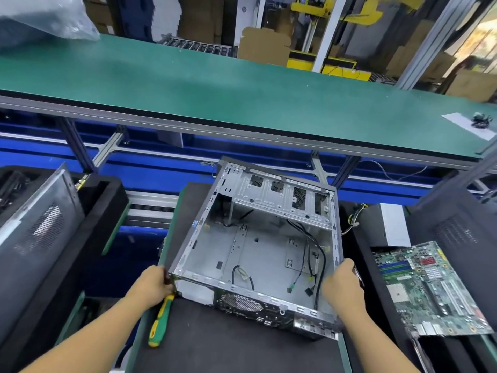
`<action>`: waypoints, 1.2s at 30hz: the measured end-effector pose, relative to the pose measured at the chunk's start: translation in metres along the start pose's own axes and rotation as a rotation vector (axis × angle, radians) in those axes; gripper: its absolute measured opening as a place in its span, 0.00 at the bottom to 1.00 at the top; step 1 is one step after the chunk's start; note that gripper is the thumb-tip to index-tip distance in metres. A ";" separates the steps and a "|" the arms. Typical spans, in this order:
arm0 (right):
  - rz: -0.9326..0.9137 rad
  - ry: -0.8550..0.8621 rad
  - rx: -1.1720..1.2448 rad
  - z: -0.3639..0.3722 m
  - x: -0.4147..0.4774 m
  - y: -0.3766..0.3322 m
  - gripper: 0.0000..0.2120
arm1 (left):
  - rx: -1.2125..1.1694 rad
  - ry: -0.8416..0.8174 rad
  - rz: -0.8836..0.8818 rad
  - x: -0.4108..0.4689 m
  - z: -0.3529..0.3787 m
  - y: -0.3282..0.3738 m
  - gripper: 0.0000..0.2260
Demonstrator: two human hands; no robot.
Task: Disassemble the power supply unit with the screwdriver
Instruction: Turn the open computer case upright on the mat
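The far half of the view is filled by a long green-matted conveyor surface point(242, 84), below which a black foam-padded work surface point(228, 340) is set. On that padding an open silver-grey sheet-metal computer chassis point(279, 203) is held with its perforated rear panel turned toward the camera. It appears to be tilted, the near edge raised. Dark perforated tower cases are seen at the left point(40, 232) and at the right point(457, 230). A green rectangular motherboard point(427, 286) is laid flat to the right of the chassis. Just behind it stands a black metal box with a white label and yellow-and-black leads point(368, 224), which is judged to be the power supply unit, already out of its bay. The near left corner of the chassis is clasped by the left hand point(154, 282) and the near right wall by the right hand point(341, 285), so both grips are closed on the chassis. A green-and-yellow-handled screwdriver point(160, 321) reaches down from under the left hand. It cannot be told whether it is held there or merely lying on the padding. Thin black loose cables point(317, 254) are left trailing inside the chassis. The step in hand is judged to be the shifting of the stripped chassis. The next move would call for the chassis to be set aside, the black box brought onto the padding and the screwdriver taken up against its cover screws.
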State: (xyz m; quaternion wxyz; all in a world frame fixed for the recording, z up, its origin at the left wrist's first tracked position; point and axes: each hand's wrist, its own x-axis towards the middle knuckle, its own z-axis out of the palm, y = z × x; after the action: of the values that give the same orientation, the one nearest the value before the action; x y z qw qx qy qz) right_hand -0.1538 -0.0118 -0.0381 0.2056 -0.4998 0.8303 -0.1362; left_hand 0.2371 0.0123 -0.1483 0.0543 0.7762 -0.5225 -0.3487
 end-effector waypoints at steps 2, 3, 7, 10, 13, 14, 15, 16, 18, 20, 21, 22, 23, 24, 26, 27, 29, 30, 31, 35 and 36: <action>0.044 -0.024 0.048 -0.002 0.001 -0.002 0.07 | 0.078 -0.013 -0.025 0.001 0.001 0.003 0.10; 0.063 -0.031 0.068 -0.003 0.001 -0.002 0.07 | 0.103 -0.010 -0.049 0.000 0.002 0.005 0.09; 0.122 -0.078 0.175 -0.001 0.002 -0.005 0.07 | 0.019 0.071 -0.151 0.000 0.001 0.003 0.08; 0.180 -0.122 0.314 0.010 -0.002 -0.010 0.09 | -0.478 0.172 -0.285 0.006 -0.007 -0.009 0.11; 0.252 -0.124 0.526 0.028 -0.013 -0.020 0.13 | -0.898 0.207 -0.371 0.007 -0.027 -0.010 0.15; 0.278 -0.115 0.580 0.033 -0.018 -0.025 0.14 | -1.037 0.190 -0.381 0.006 -0.036 -0.006 0.15; 0.303 -0.107 0.628 0.038 -0.023 -0.030 0.15 | -1.143 0.183 -0.382 0.006 -0.046 -0.002 0.15; 0.324 -0.104 0.685 0.044 -0.027 -0.035 0.17 | -1.209 0.177 -0.372 0.007 -0.055 0.003 0.16; 0.368 -0.098 0.817 0.055 -0.038 -0.044 0.23 | -1.270 0.175 -0.335 0.007 -0.072 0.013 0.20; 0.391 -0.089 0.895 0.063 -0.048 -0.054 0.27 | -1.259 0.197 -0.297 0.007 -0.082 0.027 0.25; 0.394 -0.091 0.911 0.067 -0.052 -0.059 0.28 | -1.230 0.221 -0.284 0.008 -0.086 0.034 0.30; 0.398 -0.101 0.907 0.068 -0.056 -0.064 0.30 | -1.178 0.247 -0.274 0.008 -0.087 0.042 0.37; 0.396 -0.116 0.881 0.070 -0.059 -0.068 0.32 | -1.113 0.264 -0.274 0.007 -0.087 0.049 0.42; 0.369 -0.129 0.839 0.072 -0.062 -0.072 0.35 | -1.040 0.277 -0.283 0.006 -0.085 0.055 0.44; 0.176 -0.079 0.676 0.070 -0.067 -0.078 0.42 | -0.922 0.304 -0.308 0.004 -0.077 0.062 0.41; 0.006 0.006 0.534 0.067 -0.065 -0.079 0.44 | -0.872 0.331 -0.315 0.001 -0.072 0.065 0.39; -0.409 0.194 0.142 0.054 -0.048 -0.077 0.40 | -0.810 0.402 -0.300 -0.004 -0.064 0.070 0.35; -0.629 0.191 -0.085 0.045 -0.034 -0.075 0.33 | -0.796 0.433 -0.284 -0.006 -0.061 0.071 0.32; -0.815 0.097 -0.289 0.034 -0.020 -0.074 0.24 | -0.788 0.453 -0.269 -0.006 -0.059 0.073 0.28; -1.147 -0.298 -0.610 0.016 0.008 -0.060 0.28 | -0.739 0.459 -0.231 -0.002 -0.055 0.073 0.21; -1.172 -0.319 -0.593 0.015 0.009 -0.058 0.30 | -0.718 0.468 -0.227 0.000 -0.054 0.073 0.20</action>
State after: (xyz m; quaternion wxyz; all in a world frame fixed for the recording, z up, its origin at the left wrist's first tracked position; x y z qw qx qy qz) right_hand -0.1056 -0.0465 -0.0279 0.0722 -0.9168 0.3838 0.0838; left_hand 0.2134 -0.0352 -0.0749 0.3987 0.8187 -0.2534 -0.3265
